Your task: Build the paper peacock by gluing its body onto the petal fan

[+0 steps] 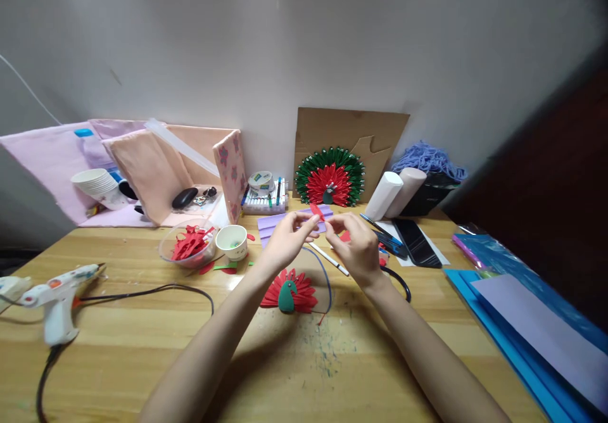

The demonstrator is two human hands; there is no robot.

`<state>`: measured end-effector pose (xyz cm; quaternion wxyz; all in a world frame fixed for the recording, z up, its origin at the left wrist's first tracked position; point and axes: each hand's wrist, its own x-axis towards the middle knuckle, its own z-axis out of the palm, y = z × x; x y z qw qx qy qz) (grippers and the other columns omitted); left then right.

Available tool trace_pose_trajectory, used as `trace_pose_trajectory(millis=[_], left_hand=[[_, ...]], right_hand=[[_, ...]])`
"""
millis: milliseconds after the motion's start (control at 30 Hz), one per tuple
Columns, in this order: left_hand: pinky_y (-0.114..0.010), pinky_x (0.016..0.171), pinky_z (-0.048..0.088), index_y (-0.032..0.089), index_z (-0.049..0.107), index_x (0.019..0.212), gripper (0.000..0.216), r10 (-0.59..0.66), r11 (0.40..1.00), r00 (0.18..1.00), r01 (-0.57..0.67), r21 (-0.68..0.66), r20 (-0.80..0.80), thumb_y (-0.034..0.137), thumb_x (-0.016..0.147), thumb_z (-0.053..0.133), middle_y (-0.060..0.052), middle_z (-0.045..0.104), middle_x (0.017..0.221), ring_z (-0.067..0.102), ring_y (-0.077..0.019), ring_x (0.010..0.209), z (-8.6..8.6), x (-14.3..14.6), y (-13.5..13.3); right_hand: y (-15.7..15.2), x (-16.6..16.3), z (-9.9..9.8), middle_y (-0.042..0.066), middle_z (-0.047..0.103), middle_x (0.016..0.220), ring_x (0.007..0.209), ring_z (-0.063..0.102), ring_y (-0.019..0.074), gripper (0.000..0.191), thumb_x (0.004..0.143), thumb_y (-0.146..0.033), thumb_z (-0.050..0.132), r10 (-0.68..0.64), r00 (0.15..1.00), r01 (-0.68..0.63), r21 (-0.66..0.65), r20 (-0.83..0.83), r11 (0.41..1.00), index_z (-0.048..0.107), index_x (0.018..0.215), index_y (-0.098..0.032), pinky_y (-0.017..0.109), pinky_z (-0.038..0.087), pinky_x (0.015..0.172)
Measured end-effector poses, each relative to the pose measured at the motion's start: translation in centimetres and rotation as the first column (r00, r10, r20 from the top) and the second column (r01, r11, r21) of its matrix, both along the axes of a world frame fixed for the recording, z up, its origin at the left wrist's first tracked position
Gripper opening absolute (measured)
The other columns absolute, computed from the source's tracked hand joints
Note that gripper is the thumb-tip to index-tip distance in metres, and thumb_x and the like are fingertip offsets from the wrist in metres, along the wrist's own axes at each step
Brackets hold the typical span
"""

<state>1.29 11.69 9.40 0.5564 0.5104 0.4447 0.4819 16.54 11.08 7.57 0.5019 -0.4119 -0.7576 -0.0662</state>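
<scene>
Between the fingertips of both hands is a small red strip [316,211], raised above the table. My left hand [295,236] pinches it from the left, and my right hand [354,246] pinches its lower end from the right. Nearer to me lies a peacock craft [288,293] with a green body and red fan feathers, on a round-edged backing outlined in blue. A white pen [331,259] rests on the table between the hands. Behind them sits a ridged purple sheet [268,223], partly hidden by my left hand.
A clear bowl of red strips [164,249] and a paper cup [232,243] stand left, with a glue gun [59,299] further out. Cardboard [349,125] bearing a green-red peacock leans on the wall. A phone [417,242] and blue sheets [489,328] lie right.
</scene>
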Motion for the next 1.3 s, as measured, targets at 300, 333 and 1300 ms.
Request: trace_pose_trajectory(millis=[300,333,1300], left_hand=[[-0.034,0.082,0.051,0.012,0.072,0.077,0.038,-0.035,0.996,0.992,0.045,-0.083,0.117,0.046,0.060,0.076,-0.008,0.073,0.075,0.068,-0.0191,0.075,-5.1,0.4,-5.1],[-0.035,0.084,0.051,0.012,0.072,0.079,0.038,-0.032,0.995,0.989,0.045,-0.093,0.143,0.044,0.059,0.077,-0.008,0.073,0.077,0.068,-0.0195,0.077,-5.2,0.7,-5.6],[-0.032,0.078,0.053,0.011,0.067,0.090,0.033,-0.190,0.982,0.981,0.191,0.010,-0.041,0.032,0.067,0.075,-0.009,0.072,0.090,0.068,-0.0176,0.080,-7.2,-2.3,-8.7]], right_hand=[[-4.8,0.1,-5.2,0.003,0.062,0.071,0.060,0.058,0.0130,0.009,0.086,-0.021,0.053,0.021,0.996,-0.039,-0.213,-0.084,0.976,0.058,0.080,-0.016,0.024,0.049,0.058],[-5.4,0.0,-5.5,0.003,0.062,0.072,0.061,0.058,0.0130,0.009,0.086,-0.021,0.053,0.024,0.997,-0.039,-0.200,-0.075,0.979,0.058,0.081,-0.016,0.024,0.049,0.059],[-7.4,0.6,-6.4,0.001,0.068,0.076,0.066,0.063,0.0127,0.017,0.072,-0.033,0.071,0.095,0.708,-0.631,-0.566,-0.700,0.531,0.068,0.082,-0.020,0.027,0.052,0.065]])
